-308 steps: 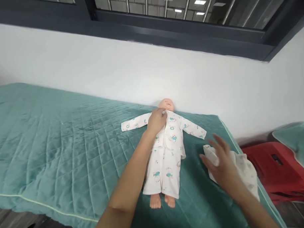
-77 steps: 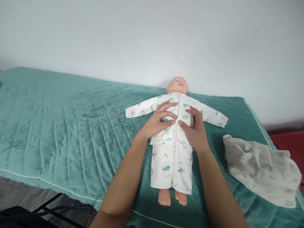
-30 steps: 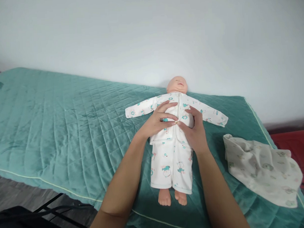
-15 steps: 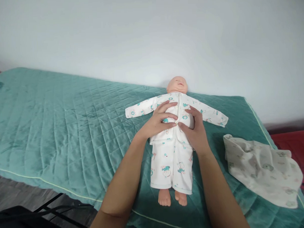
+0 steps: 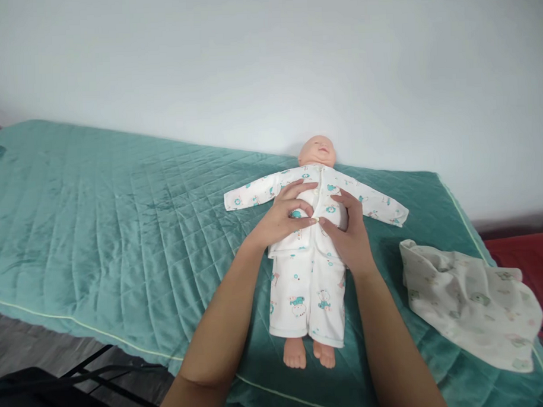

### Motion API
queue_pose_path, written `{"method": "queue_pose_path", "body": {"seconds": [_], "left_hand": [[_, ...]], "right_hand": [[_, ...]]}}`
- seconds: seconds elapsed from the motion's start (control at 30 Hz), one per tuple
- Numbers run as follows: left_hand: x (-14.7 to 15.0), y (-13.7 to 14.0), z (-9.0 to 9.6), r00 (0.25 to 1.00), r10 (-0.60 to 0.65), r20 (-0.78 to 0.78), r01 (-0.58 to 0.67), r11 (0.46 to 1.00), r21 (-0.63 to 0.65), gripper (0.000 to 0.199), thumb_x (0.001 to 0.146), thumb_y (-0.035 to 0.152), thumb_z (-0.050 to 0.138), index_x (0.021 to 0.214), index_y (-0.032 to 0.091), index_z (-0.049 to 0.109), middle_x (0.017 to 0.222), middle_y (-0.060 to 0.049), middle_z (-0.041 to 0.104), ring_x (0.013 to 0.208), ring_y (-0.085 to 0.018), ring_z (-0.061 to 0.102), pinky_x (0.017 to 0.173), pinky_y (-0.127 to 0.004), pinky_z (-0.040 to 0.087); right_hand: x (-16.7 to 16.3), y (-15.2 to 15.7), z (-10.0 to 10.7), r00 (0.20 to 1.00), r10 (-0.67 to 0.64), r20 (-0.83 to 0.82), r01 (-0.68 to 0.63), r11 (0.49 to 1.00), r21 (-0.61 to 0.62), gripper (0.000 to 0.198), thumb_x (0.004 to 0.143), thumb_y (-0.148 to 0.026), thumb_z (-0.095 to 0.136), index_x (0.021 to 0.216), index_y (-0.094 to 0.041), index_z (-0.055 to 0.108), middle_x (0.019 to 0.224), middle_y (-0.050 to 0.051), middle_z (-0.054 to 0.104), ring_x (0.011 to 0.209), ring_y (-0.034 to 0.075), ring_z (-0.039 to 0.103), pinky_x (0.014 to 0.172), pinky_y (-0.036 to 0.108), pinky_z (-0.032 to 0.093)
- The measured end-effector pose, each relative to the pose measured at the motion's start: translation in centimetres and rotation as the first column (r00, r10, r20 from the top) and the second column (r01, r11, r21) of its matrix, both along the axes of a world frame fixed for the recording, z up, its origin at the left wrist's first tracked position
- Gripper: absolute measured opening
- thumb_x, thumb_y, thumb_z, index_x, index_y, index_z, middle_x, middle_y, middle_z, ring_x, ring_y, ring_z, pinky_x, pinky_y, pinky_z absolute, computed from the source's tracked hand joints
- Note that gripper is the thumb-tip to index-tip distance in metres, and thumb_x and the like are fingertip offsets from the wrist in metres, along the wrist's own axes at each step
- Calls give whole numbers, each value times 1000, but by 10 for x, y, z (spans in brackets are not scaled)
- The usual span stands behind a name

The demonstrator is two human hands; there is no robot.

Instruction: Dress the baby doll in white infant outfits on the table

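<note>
A baby doll [image 5: 316, 152] lies on its back with arms spread, dressed in a white printed pajama top [image 5: 291, 243] and matching pants [image 5: 297, 321]. My left hand [image 5: 283, 218] rests on the chest, its thumb and index finger pinching the top's front edge at a small button; the other fingers stretch over the cloth. From the other side, my right hand [image 5: 353, 239] grips the opposite front edge, thumb tip close to the left one. The fingertips partly hide the button. The doll's bare feet stick out below the pants.
The doll is on a green quilted cover [image 5: 121, 232] beside a pale wall [image 5: 249, 68]. A crumpled white printed cloth [image 5: 471, 303] lies at the right. Past the right edge is something red [image 5: 523, 260]; a black object [image 5: 47, 398] stands at the lower left.
My left index finger has curled in and closed against the thumb at the button. The right hand and the doll have hardly moved.
</note>
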State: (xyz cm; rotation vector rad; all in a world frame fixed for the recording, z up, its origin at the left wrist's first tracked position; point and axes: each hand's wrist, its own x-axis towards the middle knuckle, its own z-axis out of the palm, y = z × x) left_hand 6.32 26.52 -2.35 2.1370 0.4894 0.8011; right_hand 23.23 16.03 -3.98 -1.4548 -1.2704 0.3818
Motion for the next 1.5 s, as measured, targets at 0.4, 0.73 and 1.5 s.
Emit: {"method": "queue_pose_path", "body": {"seconds": [0.4,0.73,1.5], "left_hand": [[-2,-4,8,998,9,-69,-11,1000,-28,7,80,14,64,79,21,62,159,1,42,155,-25,20,126,-52,21],[-2,-4,5,999,10,-37,-11,999,-37,6,83,18,65,78,21,63,158,2,44,155,-26,22,125,-53,24],[-4,1,0,999,-25,-35,25,1000,8,12,90,35,66,92,23,68,159,-1,41,156,-25,18,127,-49,19]], "right_hand": [[1,0,-1,999,14,32,-14,1000,-1,50,81,-31,75,126,-30,53,149,6,43,144,24,38,123,51,27],[-8,-4,1,967,-13,253,-13,995,101,10,88,-30,68,98,-28,65,150,5,42,143,27,38,117,52,36],[-6,-4,3,981,-11,194,-8,995,95,1,87,-28,68,88,-28,69,140,4,57,135,25,48,114,55,37]]}}
